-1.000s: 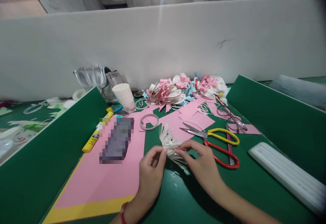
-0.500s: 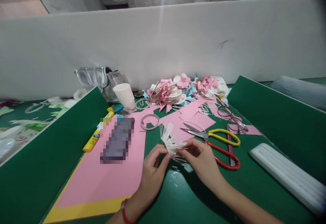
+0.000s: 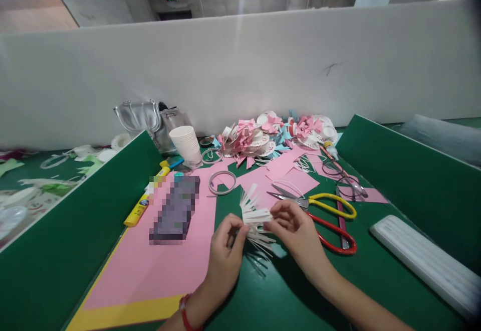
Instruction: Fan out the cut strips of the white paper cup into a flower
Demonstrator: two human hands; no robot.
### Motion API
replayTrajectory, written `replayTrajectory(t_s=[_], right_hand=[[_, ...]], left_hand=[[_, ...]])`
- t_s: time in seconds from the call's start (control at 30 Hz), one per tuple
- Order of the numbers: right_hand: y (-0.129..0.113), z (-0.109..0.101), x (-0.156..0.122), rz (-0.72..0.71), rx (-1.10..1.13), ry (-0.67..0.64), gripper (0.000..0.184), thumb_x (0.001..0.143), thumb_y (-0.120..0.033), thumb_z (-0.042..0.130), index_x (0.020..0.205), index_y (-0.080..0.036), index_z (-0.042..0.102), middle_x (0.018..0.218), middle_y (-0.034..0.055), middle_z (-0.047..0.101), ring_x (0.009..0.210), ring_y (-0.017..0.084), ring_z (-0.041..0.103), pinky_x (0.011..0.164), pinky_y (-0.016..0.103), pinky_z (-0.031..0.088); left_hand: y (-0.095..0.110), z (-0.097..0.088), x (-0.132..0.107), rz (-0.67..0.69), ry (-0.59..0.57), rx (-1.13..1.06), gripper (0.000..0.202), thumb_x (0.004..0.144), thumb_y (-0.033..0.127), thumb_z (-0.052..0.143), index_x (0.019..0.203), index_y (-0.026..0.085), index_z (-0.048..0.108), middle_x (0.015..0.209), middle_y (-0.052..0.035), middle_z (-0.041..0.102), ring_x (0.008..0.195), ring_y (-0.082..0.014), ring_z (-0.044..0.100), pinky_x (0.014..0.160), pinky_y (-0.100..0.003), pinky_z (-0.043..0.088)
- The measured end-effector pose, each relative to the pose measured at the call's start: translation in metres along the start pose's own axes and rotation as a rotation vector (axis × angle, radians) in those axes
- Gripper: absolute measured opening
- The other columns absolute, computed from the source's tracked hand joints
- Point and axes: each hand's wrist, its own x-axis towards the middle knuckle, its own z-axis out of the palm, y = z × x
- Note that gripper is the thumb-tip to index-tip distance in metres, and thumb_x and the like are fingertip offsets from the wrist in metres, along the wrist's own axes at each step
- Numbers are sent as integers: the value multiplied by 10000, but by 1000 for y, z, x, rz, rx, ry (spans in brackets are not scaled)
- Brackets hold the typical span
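Observation:
Between my hands is a white paper cup cut into thin strips [image 3: 256, 215], its strips fanned out upward and downward. My left hand [image 3: 227, 251] pinches its left side between thumb and fingers. On the other side, my right hand [image 3: 295, 233] has thumb and fingertips closed on some of the strips. Just beyond my right hand lie scissors [image 3: 332, 199] with one yellow and one red handle, blades pointing left. Pink paper pieces [image 3: 259, 183] lie behind the cut cup.
To the left are a pink sheet [image 3: 150, 276], a blurred dark phone [image 3: 176, 208] and a yellow glue tube [image 3: 137, 213]. Behind stand stacked paper cups [image 3: 186, 143], a wire coil [image 3: 222, 183] and a heap of paper crafts [image 3: 255, 138]. Glasses [image 3: 351, 185] and a white ridged bar [image 3: 424, 261] lie right.
The cut cup has turned a little in my hands, and more of its strips hang out below. My right hand has shifted its grip slightly on the strips.

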Motion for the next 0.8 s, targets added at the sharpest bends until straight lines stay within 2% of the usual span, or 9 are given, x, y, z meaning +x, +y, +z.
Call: replayTrajectory(t_s=[0.17, 0.4, 0.6, 0.8], right_hand=[[-2, 0, 0, 52, -11, -47, 167, 597, -217, 710, 715, -182, 599, 647, -6, 615, 627, 140, 599, 599, 243, 511], [-3, 0, 1, 104, 75, -39, 254, 551, -313, 764, 690, -168, 607, 620, 2, 628, 568, 140, 602, 578, 263, 524], [-2, 0, 0, 122, 89, -30, 277, 543, -332, 775, 684, -171, 600, 608, -3, 633, 555, 144, 618, 583, 271, 528], [-2, 0, -2, 147, 137, -50, 231, 560, -277, 770, 669, -177, 593, 597, -23, 635, 543, 130, 626, 585, 246, 522]], left_hand=[[-1, -1, -1, -17, -44, -25, 172, 799, 278, 492, 657, 180, 491, 631, 25, 451, 583, -113, 438, 533, -208, 361], [0, -4, -2, 53, -146, -78, 174, 825, 267, 466, 691, 175, 530, 693, -16, 508, 653, -134, 483, 591, -228, 394], [-1, -4, -4, 88, -157, -71, 173, 832, 255, 458, 692, 179, 526, 712, -22, 513, 667, -139, 491, 602, -238, 400], [-2, -4, -3, 72, -139, -40, 165, 826, 235, 473, 678, 177, 515, 694, -14, 502, 665, -136, 496, 603, -240, 394]])
